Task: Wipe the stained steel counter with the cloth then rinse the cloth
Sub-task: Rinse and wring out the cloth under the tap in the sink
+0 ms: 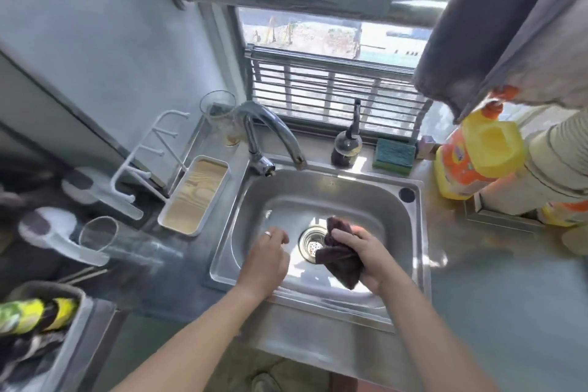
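The right hand (pixel 366 256) was closed around the bunched dark cloth (pixel 339 256), holding it over the sink (pixel 410 232) just right of the drain strainer (pixel 310 243). The left hand (pixel 265 259) hung empty beside it, fingers loosely curled, inside the basin's left wall. The faucet (pixel 273 130) spout ended near the back rim, well clear above both hands. To the right, the steel counter (pixel 496 296) lay bare up to the yellow detergent bottle (pixel 474 156).
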`<state>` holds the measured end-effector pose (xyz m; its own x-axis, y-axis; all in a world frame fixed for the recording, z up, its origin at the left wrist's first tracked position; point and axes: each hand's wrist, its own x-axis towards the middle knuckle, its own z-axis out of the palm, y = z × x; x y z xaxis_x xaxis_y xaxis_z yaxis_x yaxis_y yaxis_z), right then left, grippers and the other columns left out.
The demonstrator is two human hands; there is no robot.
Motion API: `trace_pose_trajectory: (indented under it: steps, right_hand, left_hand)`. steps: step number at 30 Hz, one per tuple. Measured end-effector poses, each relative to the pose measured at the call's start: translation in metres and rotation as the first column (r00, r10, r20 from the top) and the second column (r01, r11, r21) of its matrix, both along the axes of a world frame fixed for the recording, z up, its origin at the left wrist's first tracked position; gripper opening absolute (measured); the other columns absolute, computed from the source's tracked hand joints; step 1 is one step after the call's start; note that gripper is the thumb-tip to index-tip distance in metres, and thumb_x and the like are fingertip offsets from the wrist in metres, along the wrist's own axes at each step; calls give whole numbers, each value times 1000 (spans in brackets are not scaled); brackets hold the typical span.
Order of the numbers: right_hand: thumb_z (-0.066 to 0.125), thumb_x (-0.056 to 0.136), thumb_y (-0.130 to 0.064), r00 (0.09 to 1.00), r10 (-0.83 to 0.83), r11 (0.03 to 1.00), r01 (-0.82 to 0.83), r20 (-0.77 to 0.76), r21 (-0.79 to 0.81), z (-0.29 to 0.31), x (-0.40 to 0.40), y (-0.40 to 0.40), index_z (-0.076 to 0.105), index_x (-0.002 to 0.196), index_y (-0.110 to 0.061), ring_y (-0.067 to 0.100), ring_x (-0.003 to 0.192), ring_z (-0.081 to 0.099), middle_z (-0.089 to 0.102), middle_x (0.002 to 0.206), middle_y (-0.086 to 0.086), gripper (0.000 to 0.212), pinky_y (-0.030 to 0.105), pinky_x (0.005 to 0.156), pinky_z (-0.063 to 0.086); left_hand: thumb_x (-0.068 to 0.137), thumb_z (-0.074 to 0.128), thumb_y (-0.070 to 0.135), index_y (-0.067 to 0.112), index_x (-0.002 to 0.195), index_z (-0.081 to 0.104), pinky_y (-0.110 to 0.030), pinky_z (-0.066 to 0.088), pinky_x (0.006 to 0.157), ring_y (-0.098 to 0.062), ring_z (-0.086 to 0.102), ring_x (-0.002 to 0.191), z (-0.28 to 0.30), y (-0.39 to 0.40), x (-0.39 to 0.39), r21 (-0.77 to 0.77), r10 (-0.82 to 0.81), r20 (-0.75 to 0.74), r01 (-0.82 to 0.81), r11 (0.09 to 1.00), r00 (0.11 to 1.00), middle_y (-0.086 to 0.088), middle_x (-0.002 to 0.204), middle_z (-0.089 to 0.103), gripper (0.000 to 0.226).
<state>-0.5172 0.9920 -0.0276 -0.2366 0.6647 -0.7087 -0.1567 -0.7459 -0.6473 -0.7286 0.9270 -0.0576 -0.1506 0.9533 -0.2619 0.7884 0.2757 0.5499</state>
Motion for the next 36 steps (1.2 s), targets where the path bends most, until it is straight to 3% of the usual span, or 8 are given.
trace_pose_trajectory:
  steps: [6,11,16,20,24,29,31,36]
  right_hand:
    - [83,83,-8,993,-7,997,-3,119,83,-8,-44,21,64,125,-16,29,84,72,74,108,15,47,38,66,61]
    - [85,82,-13,969,84,965,-138,234,225,-18,-62,46,68,118,-24,20,88,71,75,107,7,41,38,87,58]
    - [74,89,4,967,144,958,-190,212,215,-36,-74,73,63,122,-13,8,57,65,70,94,8,38,20,55,55]
    - [72,88,9,959,154,958,-204,236,204,-46,-78,87,61,116,-14,-9,50,60,69,91,0,38,7,49,46]
    - [74,86,10,947,198,947,-251,254,201,-51,-78,91,62,124,-8,-6,59,64,73,94,2,44,15,54,55]
    - [68,88,17,955,188,940,-242,230,239,-46,-75,87,58,122,-10,-8,61,64,70,97,-5,45,10,53,51]
    - [69,88,16,952,189,938,-247,239,243,-45,-71,81,57,125,-13,-6,66,66,71,101,-3,49,12,57,53]
    - [70,89,11,964,119,970,-165,239,181,-45,-67,65,55,134,-15,1,61,67,72,94,4,54,17,58,56]
  left_hand:
    - [102,49,21,16,106,57,-28,40,74,-19,58,90,-3,65,-21,-22,286,206,-288,957,936,-2,103,60,11]
    - [76,48,70,26,94,60,-44,60,84,-24,72,87,-25,127,-33,-212,592,420,-559,801,688,0,94,74,49]
    - [89,57,55,15,104,64,-45,59,79,-22,70,68,-25,163,-34,-325,715,535,-672,666,450,-4,76,74,43]
    - [98,62,31,16,105,61,-47,59,91,-18,73,81,-31,167,-32,-287,716,520,-695,659,465,7,78,71,16]
    - [98,63,23,19,107,58,-24,50,70,-4,63,72,-28,171,-25,-236,759,425,-749,619,493,13,75,62,11]
    - [99,59,23,19,107,58,-30,47,89,-22,62,90,-20,171,-14,-232,807,394,-802,551,440,3,93,64,9]
    - [99,60,24,20,106,57,-28,48,81,-19,63,86,-22,167,-18,-215,777,421,-781,587,468,6,90,63,8]
    - [106,44,48,22,123,61,-39,52,86,-19,69,98,-30,132,-17,-527,636,609,-356,771,474,-3,115,73,35]
